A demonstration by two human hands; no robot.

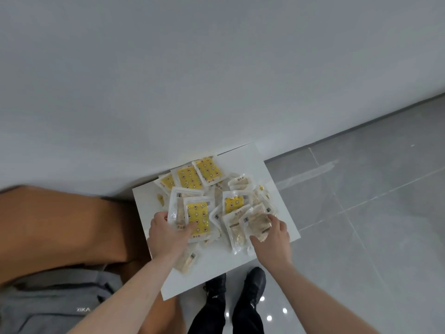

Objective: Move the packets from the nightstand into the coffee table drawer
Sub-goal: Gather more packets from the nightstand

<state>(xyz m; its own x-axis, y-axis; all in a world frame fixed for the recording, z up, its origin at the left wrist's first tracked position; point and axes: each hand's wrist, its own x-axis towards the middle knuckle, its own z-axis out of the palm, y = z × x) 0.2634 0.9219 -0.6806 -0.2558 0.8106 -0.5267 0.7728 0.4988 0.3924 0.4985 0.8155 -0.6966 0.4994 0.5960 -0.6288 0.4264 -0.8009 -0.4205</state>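
Both hands are down on the pile. The packets (pixel 212 201) lie heaped on the white nightstand (pixel 277 189), spread from its far edge by the wall (pixel 168 68) to the near middle, overlapping every which way. Yellow-printed ones sit at the back, pale clear ones crowd the right side, and one packet lies partly under the left forearm, close to the near edge.

The left hand (pixel 166 231) is pinching a yellow packet (pixel 198 219), thumb on its face and fingers curled round the left edge of it and the clear packet beneath. The right hand (pixel 271 233) grips a clear packet (pixel 256 224) of pale contents, thumb low on it, fingers hooked over its right side.

Left of the nightstand, pressed against it, is a brown bed (pixel 60 225) with a grey garment (pixel 55 297) lying on it. Below the nightstand's near edge stand two black shoes (pixel 236 285) on the glossy grey floor (pixel 361 213). Open tile runs away to the right. No drawer or coffee table is in view.
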